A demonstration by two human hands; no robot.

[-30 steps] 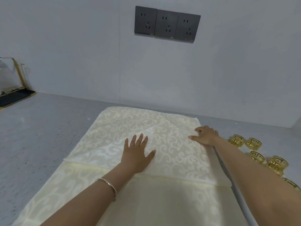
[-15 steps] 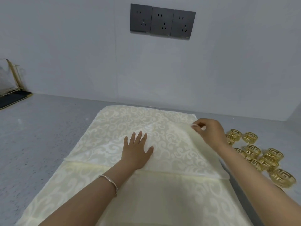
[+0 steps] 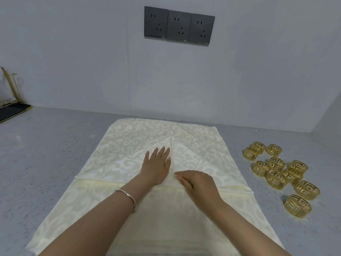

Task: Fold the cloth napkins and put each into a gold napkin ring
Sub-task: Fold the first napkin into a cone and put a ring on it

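Napkin (image 3: 129, 145) cream, scroll-patterned, two corners folded meeting at centre seam

Left hand (image 3: 156, 168) lies flat (palm down, fingers straight), right hand (image 3: 196, 182) just beside it, fingertips pinched.

Damask cloth napkin (image 3: 129, 145); shiny metal rings (image 3: 276, 165)

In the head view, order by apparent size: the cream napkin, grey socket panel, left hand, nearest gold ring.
1. cream napkin
2. grey socket panel
3. left hand
4. nearest gold ring, clearly smallest, though closest to the camera
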